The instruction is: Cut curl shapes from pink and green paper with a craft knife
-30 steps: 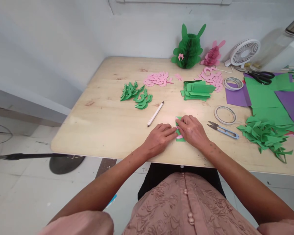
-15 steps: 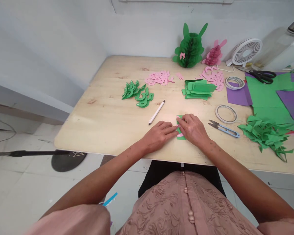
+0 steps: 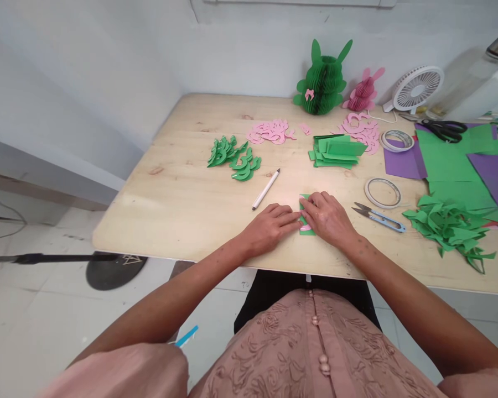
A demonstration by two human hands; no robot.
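A small green paper piece (image 3: 307,232) lies on the table in front of me, with a curved pink paper cutout (image 3: 305,227) on top of it. From the right, my right hand (image 3: 327,216) covers much of both, its bent fingers pressing them down. My left hand (image 3: 273,228) rests flat on the table, fingers stretched out and their tips touching the left edge of the cutout. What lies under the right palm is hidden. Up and left of the hands lies a white pen (image 3: 266,189); thread snips (image 3: 379,217) with a blue handle are to the right.
Green cutouts (image 3: 244,166), pink cutouts (image 3: 269,132) and folded green papers (image 3: 337,153) lie farther back. Tape rolls (image 3: 382,192), green scraps (image 3: 452,226) and black scissors (image 3: 445,130) are at right. A green honeycomb paper figure (image 3: 324,85), a pink one (image 3: 362,93) and a fan (image 3: 418,88) stand behind.
Almost nothing differs. Both hands stay on the green paper and pink cutout, with the right fingers shifted very slightly; the view itself has moved a little.
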